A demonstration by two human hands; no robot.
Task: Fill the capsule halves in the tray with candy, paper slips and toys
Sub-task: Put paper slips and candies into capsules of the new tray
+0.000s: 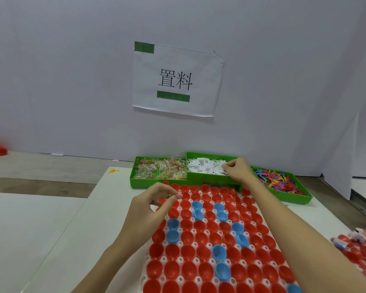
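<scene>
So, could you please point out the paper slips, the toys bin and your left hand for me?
paper slips [205, 167], head view, middle of the white pile.
toys bin [292, 199], head view, its green front wall.
left hand [148, 208], head view, the back of the hand, which pinches something small.

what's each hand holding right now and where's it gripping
The left hand pinches a tiny yellowish piece, likely candy, between thumb and fingertips. The right hand is curled over the paper slips in the middle bin; whether it grips one cannot be told.
</scene>
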